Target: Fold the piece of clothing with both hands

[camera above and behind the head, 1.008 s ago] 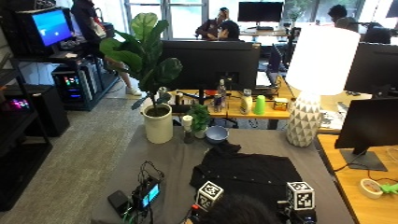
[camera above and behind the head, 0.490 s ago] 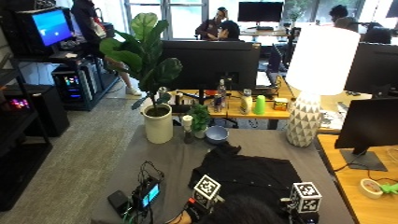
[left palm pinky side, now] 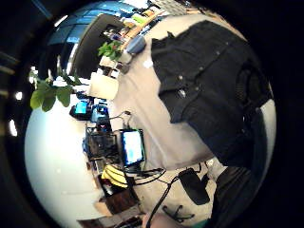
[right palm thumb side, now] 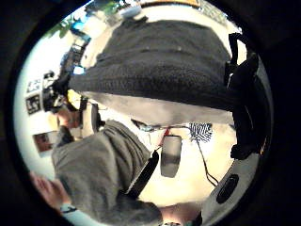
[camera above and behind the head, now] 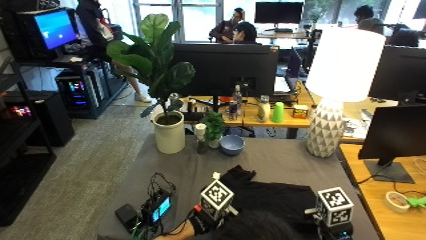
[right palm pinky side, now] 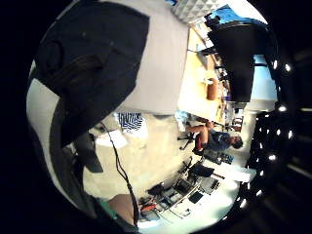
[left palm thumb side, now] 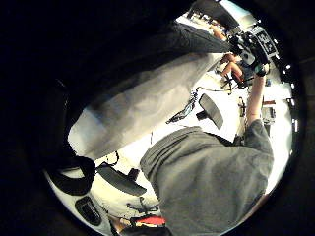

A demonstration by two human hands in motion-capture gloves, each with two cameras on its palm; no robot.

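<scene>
Your 2 hands, left hand (camera above and behind the head: 200,220) and right hand (camera above and behind the head: 329,225), are flanking the black shirt's (camera above and behind the head: 266,196) near edge. It is stretching away from you. I cannot tell either grip.

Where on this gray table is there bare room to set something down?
Bare patch: the table between the blue bowl, the lamp base and the black garment. Crowded: the near left corner with the small screen device and cables, and the back left by the white plant pot.

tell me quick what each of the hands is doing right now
Left hand: over the near edge of the black shirt; fingers hidden, cannot be told.
Right hand: at the shirt's near right edge; cannot be told.
</scene>
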